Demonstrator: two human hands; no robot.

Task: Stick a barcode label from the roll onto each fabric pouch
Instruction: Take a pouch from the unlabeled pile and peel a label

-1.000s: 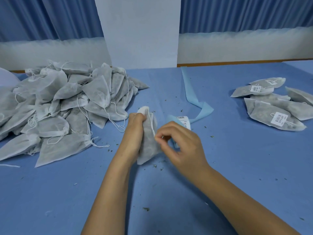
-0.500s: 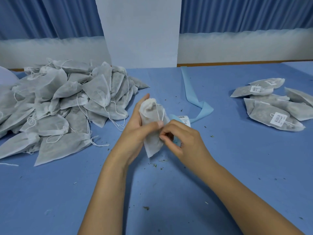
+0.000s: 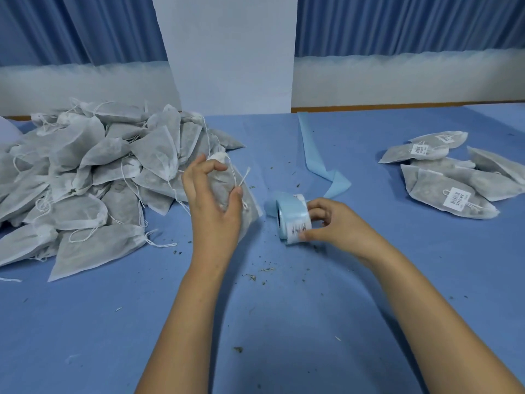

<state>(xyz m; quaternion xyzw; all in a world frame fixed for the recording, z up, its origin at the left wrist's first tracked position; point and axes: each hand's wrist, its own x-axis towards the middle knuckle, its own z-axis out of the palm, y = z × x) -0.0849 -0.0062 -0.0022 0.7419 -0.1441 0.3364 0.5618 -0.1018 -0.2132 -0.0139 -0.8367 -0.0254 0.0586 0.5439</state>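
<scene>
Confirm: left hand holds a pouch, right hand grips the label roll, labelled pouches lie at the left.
No. The head view shows the labelled pouches on the right; the left hand holds a pouch, the right hand grips the label roll.

Single head-worn wide-angle view, looking forward and down across the blue counter point(image 3: 369, 280) from its near edge, close above both forearms, toward the far curtained wall point(image 3: 397, 29).
</scene>
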